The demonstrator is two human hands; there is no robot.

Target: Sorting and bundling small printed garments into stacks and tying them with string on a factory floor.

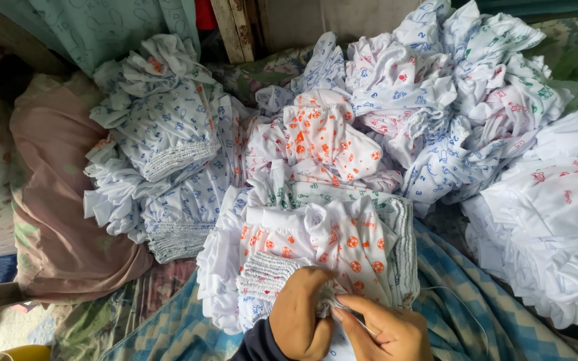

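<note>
At nine o'clock lies a dusty pink cushion (68,200), and just right of it, toward ten o'clock, a heap of white garments with blue print (162,154), their gathered elastic edges showing. At the centre a crumpled piece with orange print (322,137) tops another mound, and from one to two o'clock a large tangled pile of printed white cloth (449,87) rises loose and unsorted. At three o'clock a smoother stack with red print (556,207) sits on a blue checked cloth (463,294). The work appears partly done: several heaps look gathered and handled, while the big tangle at the top right seems still to be gone through, though how many pieces are finished cannot be told. At six o'clock the left hand (300,314) is clenched on the gathered waistband of the orange-dotted white garment (336,244), which lies just above both hands on the near stack. The right hand (386,327) pinches the same edge beside the left, fingers closed, with a thin white thread (463,301) trailing off toward four o'clock.
</note>
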